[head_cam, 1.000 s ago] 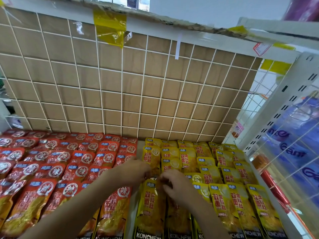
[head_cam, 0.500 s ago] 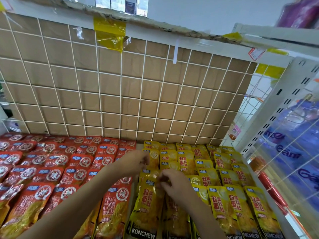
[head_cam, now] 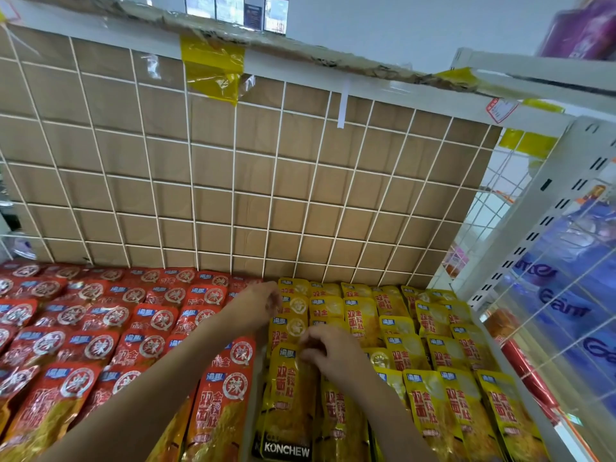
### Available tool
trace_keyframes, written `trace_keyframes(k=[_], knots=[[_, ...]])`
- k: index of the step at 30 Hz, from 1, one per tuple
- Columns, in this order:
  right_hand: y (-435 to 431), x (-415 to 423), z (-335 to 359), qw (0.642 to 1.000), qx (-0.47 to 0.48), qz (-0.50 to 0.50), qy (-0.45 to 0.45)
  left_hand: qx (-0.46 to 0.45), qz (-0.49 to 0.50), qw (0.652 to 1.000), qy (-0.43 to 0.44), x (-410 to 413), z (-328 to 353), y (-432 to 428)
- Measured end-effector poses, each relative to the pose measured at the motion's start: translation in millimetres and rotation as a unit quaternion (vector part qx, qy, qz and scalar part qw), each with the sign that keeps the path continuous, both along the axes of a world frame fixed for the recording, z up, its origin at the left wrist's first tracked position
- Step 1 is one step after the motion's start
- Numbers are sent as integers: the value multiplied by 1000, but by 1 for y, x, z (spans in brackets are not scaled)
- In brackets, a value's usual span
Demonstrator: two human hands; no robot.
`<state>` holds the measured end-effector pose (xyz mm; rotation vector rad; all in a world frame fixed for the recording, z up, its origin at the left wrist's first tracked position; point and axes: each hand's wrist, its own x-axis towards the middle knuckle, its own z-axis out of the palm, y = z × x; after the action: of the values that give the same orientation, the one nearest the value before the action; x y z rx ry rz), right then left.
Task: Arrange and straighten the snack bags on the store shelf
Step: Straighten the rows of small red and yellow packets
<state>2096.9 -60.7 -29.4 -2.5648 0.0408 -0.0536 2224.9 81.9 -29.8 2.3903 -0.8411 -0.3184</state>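
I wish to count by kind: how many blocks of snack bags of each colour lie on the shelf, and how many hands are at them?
Block of red foil snack bags: 1
Block of yellow foil snack bags: 1
Bare hands: 2 (left hand, right hand)
Total: 4

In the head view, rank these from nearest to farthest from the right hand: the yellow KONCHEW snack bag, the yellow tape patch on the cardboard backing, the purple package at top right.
From the right hand:
1. Yellow KONCHEW snack bag, under the fingers, low centre.
2. Yellow tape patch on the cardboard backing, upper left of centre.
3. Purple package, top right corner.
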Motion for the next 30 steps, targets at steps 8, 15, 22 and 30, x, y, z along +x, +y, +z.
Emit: trace_keyframes(k=[8, 15, 22, 30], knots=[[-2, 11, -2, 999, 39, -27, 7, -2, 1, 1000, -10, 4, -4, -2], [-1, 19, -4, 999, 27, -31, 11, -9, -4, 1000, -7, 7, -7, -1], [0, 22, -5, 1000, 8, -27, 1, -12, -5, 1000, -10, 7, -9, 1], [-2, 10, -2, 999, 30, -28, -36, -27, -22, 998, -45, 0, 1, 3]])
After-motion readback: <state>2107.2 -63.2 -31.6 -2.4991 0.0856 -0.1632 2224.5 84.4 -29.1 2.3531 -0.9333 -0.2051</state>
